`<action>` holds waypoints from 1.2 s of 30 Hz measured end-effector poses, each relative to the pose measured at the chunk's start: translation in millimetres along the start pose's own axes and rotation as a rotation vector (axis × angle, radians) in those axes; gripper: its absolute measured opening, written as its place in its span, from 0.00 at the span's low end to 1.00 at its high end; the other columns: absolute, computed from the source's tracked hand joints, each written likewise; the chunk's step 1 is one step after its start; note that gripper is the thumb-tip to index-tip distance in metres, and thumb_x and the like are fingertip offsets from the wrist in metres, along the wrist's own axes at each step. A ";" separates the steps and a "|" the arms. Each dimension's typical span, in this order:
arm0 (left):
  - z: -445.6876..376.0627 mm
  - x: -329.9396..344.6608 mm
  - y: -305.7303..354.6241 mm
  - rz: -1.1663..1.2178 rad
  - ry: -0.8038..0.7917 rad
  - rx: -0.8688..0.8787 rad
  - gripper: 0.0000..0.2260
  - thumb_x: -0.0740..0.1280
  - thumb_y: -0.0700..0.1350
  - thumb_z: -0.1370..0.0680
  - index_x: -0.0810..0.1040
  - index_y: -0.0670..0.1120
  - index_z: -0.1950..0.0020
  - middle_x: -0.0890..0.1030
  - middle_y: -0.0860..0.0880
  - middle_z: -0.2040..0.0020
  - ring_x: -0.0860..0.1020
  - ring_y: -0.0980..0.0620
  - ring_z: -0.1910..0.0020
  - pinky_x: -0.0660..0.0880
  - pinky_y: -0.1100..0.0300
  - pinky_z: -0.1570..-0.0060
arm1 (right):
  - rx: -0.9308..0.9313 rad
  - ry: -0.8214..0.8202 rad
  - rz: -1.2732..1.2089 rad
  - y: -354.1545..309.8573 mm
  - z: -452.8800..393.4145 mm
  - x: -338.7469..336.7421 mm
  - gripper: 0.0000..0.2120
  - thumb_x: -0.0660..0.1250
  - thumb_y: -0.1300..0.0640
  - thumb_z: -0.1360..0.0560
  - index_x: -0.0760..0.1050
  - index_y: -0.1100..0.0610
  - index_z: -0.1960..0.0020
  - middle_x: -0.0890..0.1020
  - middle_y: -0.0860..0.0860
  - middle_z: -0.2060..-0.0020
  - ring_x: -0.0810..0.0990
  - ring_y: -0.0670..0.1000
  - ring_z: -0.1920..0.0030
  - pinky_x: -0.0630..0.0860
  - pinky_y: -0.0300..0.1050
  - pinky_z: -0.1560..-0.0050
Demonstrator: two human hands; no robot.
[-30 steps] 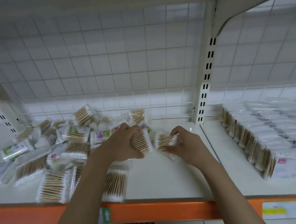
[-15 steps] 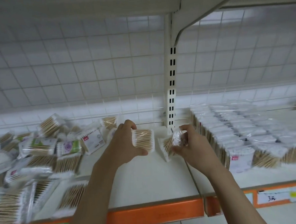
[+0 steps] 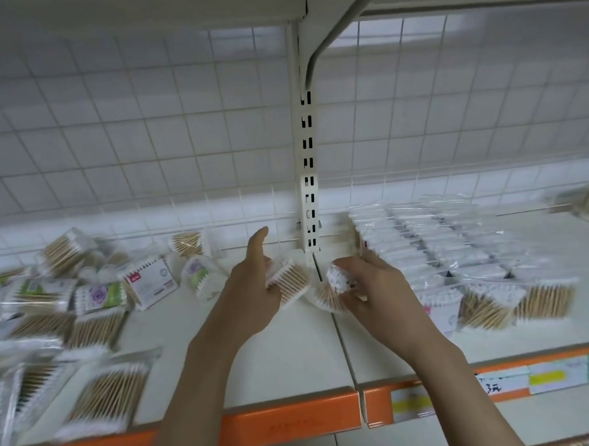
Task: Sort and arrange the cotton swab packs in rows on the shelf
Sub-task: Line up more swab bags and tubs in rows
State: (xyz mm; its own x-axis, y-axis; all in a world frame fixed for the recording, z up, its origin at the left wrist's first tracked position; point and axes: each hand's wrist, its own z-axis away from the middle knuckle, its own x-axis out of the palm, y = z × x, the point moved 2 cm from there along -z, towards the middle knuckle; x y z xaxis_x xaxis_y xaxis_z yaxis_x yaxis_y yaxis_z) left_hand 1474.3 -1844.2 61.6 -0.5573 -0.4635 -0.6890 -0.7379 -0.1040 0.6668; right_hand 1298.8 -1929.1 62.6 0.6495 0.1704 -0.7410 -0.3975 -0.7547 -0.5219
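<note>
My left hand (image 3: 252,293) holds a pack of wooden-stick cotton swabs (image 3: 291,281) just above the white shelf (image 3: 286,356), its forefinger pointing up. My right hand (image 3: 375,286) grips another swab pack (image 3: 334,287) right beside it, near the shelf's upright post. A loose heap of mixed swab packs (image 3: 68,303) covers the left shelf. On the right shelf, swab packs stand in neat rows (image 3: 458,258).
A slotted white upright post (image 3: 309,188) divides the two shelf sections, with a wire grid back panel (image 3: 145,145) behind. An orange front rail (image 3: 297,424) with price labels (image 3: 499,386) runs along the shelf edge. Another shelf hangs overhead.
The view has swung right, so the arranged rows have come nearer the middle. Both hands have carried their packs rightward toward the post and closer together.
</note>
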 end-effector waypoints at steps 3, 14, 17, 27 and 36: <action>-0.1 -1.5 0.9 -0.023 0.073 -0.032 0.23 0.67 0.36 0.27 0.65 0.50 0.36 0.76 0.53 0.52 0.76 0.56 0.56 0.70 0.72 0.66 | -0.036 -0.009 0.015 1.1 1.0 0.0 0.24 0.67 0.67 0.30 0.73 0.52 0.36 0.78 0.52 0.49 0.78 0.52 0.53 0.76 0.46 0.51; 10.9 -28.3 -11.9 -0.254 0.272 -0.019 0.13 0.71 0.37 0.29 0.79 0.43 0.44 0.77 0.49 0.51 0.72 0.55 0.54 0.62 0.71 0.55 | -0.124 -0.110 0.198 -15.7 -51.2 8.3 0.14 0.64 0.64 0.29 0.73 0.57 0.43 0.78 0.53 0.52 0.74 0.55 0.49 0.74 0.49 0.54; 15.7 -34.1 -17.2 -0.330 0.295 -0.042 0.12 0.70 0.39 0.28 0.80 0.44 0.44 0.80 0.47 0.49 0.76 0.49 0.49 0.64 0.65 0.53 | -0.150 -0.161 0.248 -23.5 -76.6 15.0 0.15 0.63 0.65 0.28 0.73 0.59 0.42 0.75 0.55 0.48 0.75 0.56 0.48 0.75 0.51 0.52; 12.0 -45.0 -29.3 -0.414 0.275 -0.055 0.12 0.69 0.43 0.26 0.79 0.44 0.44 0.80 0.46 0.48 0.73 0.45 0.46 0.67 0.55 0.48 | -0.188 -0.277 0.489 -19.5 -152.9 53.0 0.17 0.59 0.66 0.26 0.71 0.60 0.38 0.76 0.56 0.45 0.75 0.57 0.45 0.74 0.50 0.47; 0.0 -52.3 -42.2 -0.455 0.272 -0.034 0.11 0.69 0.44 0.27 0.79 0.47 0.44 0.80 0.49 0.47 0.74 0.47 0.45 0.67 0.54 0.45 | -0.245 -0.332 0.647 -2.8 -179.3 86.4 0.18 0.59 0.65 0.27 0.66 0.58 0.37 0.76 0.57 0.54 0.72 0.55 0.56 0.71 0.45 0.60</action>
State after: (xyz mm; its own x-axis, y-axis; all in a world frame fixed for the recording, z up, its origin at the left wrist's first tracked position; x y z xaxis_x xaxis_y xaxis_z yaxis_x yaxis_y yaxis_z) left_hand 1534.5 -1815.6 69.5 -0.0617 -0.5763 -0.8149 -0.8669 -0.3736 0.3299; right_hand 1472.3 -2025.9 75.8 0.0919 -0.2005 -0.9754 -0.4519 -0.8812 0.1386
